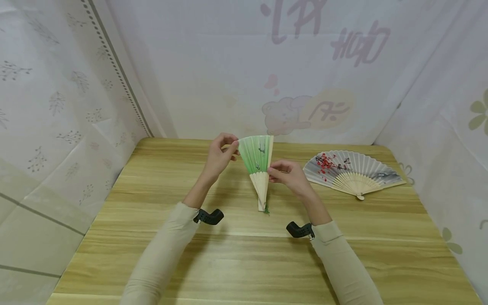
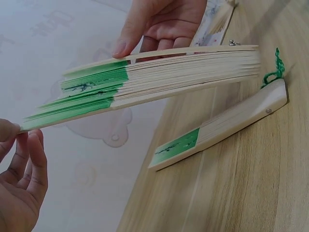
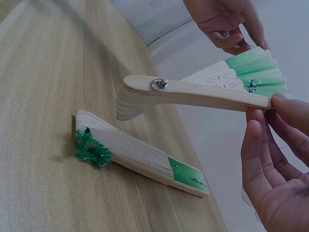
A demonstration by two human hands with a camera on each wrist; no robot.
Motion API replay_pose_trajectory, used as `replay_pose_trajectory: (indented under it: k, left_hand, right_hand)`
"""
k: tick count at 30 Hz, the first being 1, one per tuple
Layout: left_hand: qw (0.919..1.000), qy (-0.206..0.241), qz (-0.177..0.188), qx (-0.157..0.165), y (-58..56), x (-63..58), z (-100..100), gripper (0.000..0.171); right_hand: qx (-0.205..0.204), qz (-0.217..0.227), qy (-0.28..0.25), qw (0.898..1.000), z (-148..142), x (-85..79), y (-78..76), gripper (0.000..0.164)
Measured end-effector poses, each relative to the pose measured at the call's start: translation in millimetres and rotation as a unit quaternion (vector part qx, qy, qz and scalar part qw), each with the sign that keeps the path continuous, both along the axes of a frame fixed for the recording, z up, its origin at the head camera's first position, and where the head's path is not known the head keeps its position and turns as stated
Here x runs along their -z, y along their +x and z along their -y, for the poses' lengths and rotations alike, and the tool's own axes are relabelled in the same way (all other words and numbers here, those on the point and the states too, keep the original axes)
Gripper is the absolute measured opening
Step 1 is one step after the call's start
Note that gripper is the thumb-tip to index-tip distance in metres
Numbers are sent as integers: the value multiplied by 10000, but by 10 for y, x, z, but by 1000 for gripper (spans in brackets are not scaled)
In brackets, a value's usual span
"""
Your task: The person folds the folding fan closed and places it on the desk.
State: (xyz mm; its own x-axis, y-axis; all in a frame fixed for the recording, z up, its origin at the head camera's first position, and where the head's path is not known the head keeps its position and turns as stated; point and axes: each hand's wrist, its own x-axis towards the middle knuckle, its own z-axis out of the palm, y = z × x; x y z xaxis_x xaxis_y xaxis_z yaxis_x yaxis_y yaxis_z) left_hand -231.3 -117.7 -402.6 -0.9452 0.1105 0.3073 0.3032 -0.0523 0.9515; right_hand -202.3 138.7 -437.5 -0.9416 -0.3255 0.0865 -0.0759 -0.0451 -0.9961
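Note:
A green folding fan (image 1: 255,152) with pale wooden ribs hangs partly spread between both hands. My left hand (image 1: 223,154) pinches the outer edge of its green leaf between thumb and fingers. On the other side, my right hand (image 1: 287,173) pinches the fan's outer guard rib between thumb and fingertips. Below it, a second green fan (image 2: 222,123) lies folded on the table, with a green tassel (image 3: 94,150) at its pivot end. From the head view, the held fan hides most of this folded one. A metal pivot ring (image 3: 159,84) shows on the raised fan.
To the right, a grey-white fan (image 1: 356,169) painted with red blossoms lies spread on the wooden table (image 1: 248,262). Printed curtains (image 1: 206,76) hang behind the table and along both sides. Each wrist carries a black camera mount (image 1: 211,217).

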Motion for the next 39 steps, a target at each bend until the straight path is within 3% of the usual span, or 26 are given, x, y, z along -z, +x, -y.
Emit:
replay_pose_trajectory:
  k: [9,25,39]
  left_hand:
    - [10000,19,40,-23,12,-8,-40,18]
    - [9999,-34,144,-47,10,-24,-68,17]
    - [9997,40,40,-231,6,1,-118,19]
  right_hand:
    - [55,62,78,9999,15,17,-6,18]
    - [-198,246,288,9991,22,61,-3,23]
    - [-260,-1,466,9986,39,57,17,21]
